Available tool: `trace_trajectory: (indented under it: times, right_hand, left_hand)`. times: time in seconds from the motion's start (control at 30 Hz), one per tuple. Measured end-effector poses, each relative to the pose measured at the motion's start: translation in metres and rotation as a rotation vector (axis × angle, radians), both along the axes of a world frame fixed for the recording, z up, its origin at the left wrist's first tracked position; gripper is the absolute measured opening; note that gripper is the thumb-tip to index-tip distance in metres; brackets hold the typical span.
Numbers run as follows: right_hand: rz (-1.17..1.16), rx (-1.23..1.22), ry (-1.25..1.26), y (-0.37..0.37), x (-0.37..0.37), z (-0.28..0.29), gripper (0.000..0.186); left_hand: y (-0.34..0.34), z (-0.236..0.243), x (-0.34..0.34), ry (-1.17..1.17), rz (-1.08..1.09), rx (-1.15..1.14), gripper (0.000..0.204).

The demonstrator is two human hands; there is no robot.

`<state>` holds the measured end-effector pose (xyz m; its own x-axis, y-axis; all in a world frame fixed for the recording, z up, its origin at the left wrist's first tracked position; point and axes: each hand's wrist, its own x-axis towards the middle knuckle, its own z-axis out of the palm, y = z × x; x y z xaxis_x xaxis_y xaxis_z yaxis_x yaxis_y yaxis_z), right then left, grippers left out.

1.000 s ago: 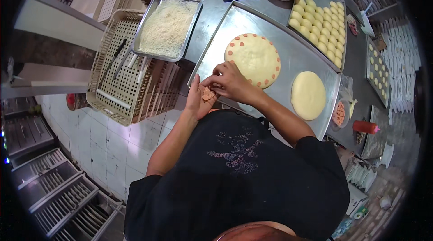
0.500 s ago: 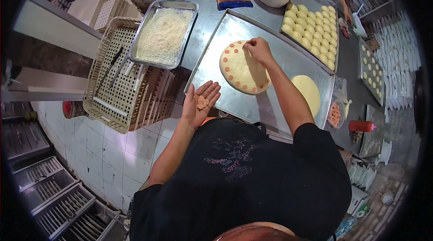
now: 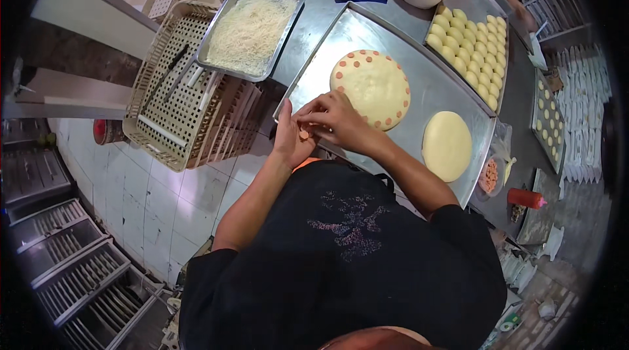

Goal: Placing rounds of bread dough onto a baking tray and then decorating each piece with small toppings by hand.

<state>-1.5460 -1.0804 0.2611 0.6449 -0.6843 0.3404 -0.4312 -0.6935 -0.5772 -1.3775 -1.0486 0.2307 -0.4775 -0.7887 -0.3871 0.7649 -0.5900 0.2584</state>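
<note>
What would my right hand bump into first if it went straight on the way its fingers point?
Most likely your left hand, around the small orange pieces in its palm. Your right hand may already touch them; depth is unclear.

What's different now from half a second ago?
The right hand has drawn back from the far edge of the slice-topped dough to the left hand, its fingers now by the small slices in that palm. Whether it left a slice behind, I can't tell. The plain dough and metal tray stayed put.
</note>
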Motion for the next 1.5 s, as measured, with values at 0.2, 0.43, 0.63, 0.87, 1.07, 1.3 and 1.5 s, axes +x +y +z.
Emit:
trace_trajectory:
  times: [0.2, 0.43, 0.63, 0.87, 1.07, 1.3, 1.5]
  right_hand:
    - [0.044, -0.099, 0.032, 0.01, -0.006, 0.001, 0.023]
    - [0.101, -0.178, 0.095, 0.011, -0.009, 0.002, 0.022]
    - [0.112, 0.049, -0.201, 0.006, -0.003, -0.002, 0.019]
    - [-0.395, 0.57, -0.451, -0.004, -0.017, 0.015, 0.016]
    - [-0.873, 0.675, -0.585, -0.044, -0.056, -0.044, 0.02]
    - [-1.061, 0.597, -0.267, -0.063, -0.045, -0.057, 0.023]
    - [-1.127, 0.32, -0.087, -0.058, -0.015, -0.035, 0.025]
  left_hand:
    - [0.006, -0.031, -0.002, 0.059, -0.064, -0.027, 0.077]
    - [0.009, -0.016, -0.006, 0.054, -0.078, 0.043, 0.077]
    - [0.001, -0.018, 0.001, 0.053, -0.111, 0.004, 0.073]
    - [-0.024, -0.006, 0.008, 0.112, -0.161, 0.032, 0.065]
    - [-0.056, 0.005, 0.033, 0.089, -0.239, 0.01, 0.061]
    - [-0.09, -0.011, 0.071, 0.074, -0.295, 0.025, 0.062]
    - [-0.11, -0.015, 0.084, 0.106, -0.336, 0.013, 0.064]
